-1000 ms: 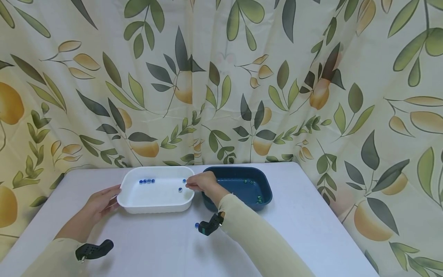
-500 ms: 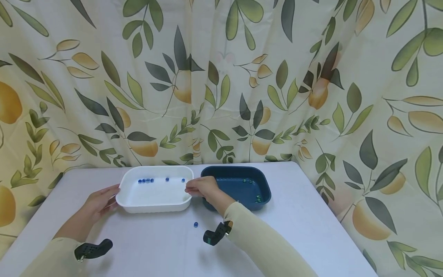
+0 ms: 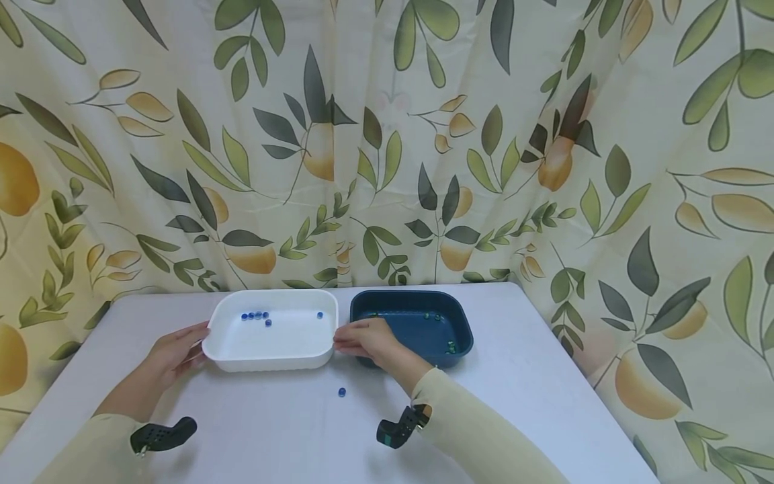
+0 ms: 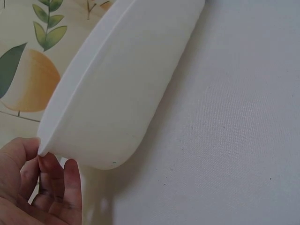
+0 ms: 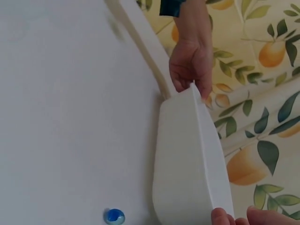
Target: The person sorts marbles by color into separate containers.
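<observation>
Both hands hold the white plastic basin at its ends. My left hand pinches the left end of the rim, thumb on top and fingers beneath, as the left wrist view shows. At the right end, the fingertips of my right hand grip the rim; in the right wrist view only those fingertips show. Inside the basin several blue marbles form a row near the back wall. Close in front of the row is another blue marble, and one more marble lies near the right end.
To the right stands a dark blue basin with several green marbles inside, partly covered by my right hand. A single blue marble lies on the white tabletop in front. A patterned curtain hangs behind the table.
One blue marble has rolled left across the white basin, from near the right end to the row. My right hand has shifted slightly right, to the basin's rim. The left hand keeps its hold.
</observation>
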`<state>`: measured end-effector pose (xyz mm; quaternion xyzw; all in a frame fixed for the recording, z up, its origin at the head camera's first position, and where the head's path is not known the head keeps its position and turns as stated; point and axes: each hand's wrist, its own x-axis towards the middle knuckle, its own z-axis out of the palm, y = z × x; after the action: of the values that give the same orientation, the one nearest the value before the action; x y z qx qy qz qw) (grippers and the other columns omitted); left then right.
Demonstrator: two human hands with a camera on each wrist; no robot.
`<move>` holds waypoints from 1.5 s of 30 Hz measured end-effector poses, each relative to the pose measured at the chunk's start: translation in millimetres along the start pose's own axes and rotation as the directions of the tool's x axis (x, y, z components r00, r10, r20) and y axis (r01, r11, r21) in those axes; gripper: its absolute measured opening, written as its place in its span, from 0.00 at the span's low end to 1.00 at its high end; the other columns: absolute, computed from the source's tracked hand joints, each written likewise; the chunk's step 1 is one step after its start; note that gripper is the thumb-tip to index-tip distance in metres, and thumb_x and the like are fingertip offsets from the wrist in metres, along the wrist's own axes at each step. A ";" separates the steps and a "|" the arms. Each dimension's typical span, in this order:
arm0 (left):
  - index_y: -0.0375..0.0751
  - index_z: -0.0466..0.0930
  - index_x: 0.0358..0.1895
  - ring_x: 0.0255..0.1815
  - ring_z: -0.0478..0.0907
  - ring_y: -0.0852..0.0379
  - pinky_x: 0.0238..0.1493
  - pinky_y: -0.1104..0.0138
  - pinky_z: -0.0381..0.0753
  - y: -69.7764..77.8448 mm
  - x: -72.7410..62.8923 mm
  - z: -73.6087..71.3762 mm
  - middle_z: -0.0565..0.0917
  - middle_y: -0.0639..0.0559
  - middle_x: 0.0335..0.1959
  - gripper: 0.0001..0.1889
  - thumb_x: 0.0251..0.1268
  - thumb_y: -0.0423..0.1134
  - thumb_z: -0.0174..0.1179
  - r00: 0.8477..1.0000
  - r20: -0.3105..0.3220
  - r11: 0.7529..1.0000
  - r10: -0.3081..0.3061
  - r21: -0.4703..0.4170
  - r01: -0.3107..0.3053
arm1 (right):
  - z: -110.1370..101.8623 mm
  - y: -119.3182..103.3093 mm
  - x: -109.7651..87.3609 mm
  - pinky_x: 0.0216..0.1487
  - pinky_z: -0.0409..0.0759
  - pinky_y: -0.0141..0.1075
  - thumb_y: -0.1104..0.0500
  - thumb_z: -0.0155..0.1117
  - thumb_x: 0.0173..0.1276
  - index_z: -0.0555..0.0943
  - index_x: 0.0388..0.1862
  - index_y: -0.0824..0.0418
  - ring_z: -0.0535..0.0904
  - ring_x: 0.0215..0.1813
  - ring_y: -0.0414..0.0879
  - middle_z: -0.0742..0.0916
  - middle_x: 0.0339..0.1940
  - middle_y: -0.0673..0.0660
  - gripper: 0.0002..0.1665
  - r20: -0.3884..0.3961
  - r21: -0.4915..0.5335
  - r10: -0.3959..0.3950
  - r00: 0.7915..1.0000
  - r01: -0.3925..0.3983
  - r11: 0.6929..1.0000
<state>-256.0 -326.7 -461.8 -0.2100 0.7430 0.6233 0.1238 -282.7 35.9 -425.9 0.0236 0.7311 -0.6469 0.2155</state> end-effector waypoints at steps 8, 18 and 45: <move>0.39 0.50 0.78 0.70 0.65 0.42 0.46 0.77 0.81 0.7 -1.2 1.6 0.50 0.35 0.79 0.36 0.76 0.54 0.49 1.000 0.002 1.000 -0.001 0.008 0.001 | -9.4 8.5 -15.6 0.47 0.85 0.36 0.62 0.68 0.66 0.83 0.52 0.70 0.89 0.43 0.50 0.90 0.41 0.62 0.18 0.018 -0.031 -0.001 1.000 0.002 1.000; 0.39 0.49 0.78 0.71 0.63 0.40 0.46 0.77 0.80 0.4 -0.9 1.9 0.50 0.35 0.79 0.36 0.76 0.54 0.47 1.000 -0.002 1.000 -0.010 0.006 0.010 | -19.5 25.0 -33.2 0.46 0.86 0.35 0.58 0.69 0.66 0.85 0.51 0.67 0.89 0.42 0.47 0.91 0.38 0.57 0.18 0.030 -0.189 -0.055 0.998 0.059 0.980; 0.37 0.50 0.77 0.38 0.73 0.72 0.45 0.76 0.82 -2.3 2.3 -0.2 0.52 0.33 0.77 0.35 0.76 0.51 0.49 1.000 -0.007 1.000 -0.001 0.005 0.001 | -7.9 77.4 -38.1 0.35 0.87 0.36 0.68 0.73 0.57 0.86 0.41 0.72 0.88 0.33 0.46 0.90 0.32 0.61 0.13 -0.021 -0.234 -0.194 0.981 0.184 0.955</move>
<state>-256.9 -327.5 -464.8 -0.2124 0.7449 0.6206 0.1219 -226.2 65.3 -484.6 -0.0574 0.8047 -0.5746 0.1378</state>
